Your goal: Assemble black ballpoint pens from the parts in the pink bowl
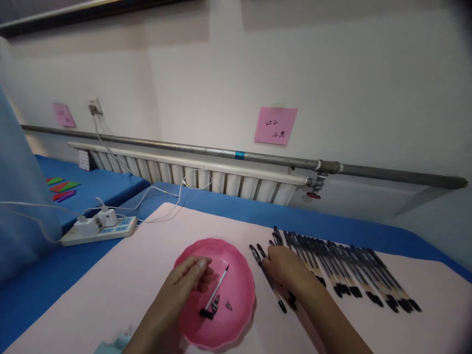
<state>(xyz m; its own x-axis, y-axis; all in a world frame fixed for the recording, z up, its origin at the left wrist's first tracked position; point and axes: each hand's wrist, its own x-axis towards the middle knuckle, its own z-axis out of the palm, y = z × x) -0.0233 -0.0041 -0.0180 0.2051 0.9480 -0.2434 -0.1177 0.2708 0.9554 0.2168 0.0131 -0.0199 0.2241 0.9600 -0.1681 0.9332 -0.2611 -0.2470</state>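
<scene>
My left hand (193, 275) hovers over the left part of a pink scalloped plate (241, 319), its fingers loosely bent and apart, with nothing visible in them. In the plate lie a thin white refill with a dark tip (217, 286), a small black cap (207, 313) and several small metallic pen tips (215, 305). My right hand (282, 265) is closed at the left end of a row of black pens (350, 268), its fingertips on a pen (261, 250) that the hand partly hides. Just left of that, another capped pen (268, 280) lies slanted on the pale pink sheet.
The pale pink sheet (147, 265) covers a blue table (228, 208). On the left sit a power strip (121, 228) with plugged-in chargers and white cables. A radiator (217, 183) and a metal pipe (206, 149) run along the wall behind. A light blue object (114, 345) lies at the front edge.
</scene>
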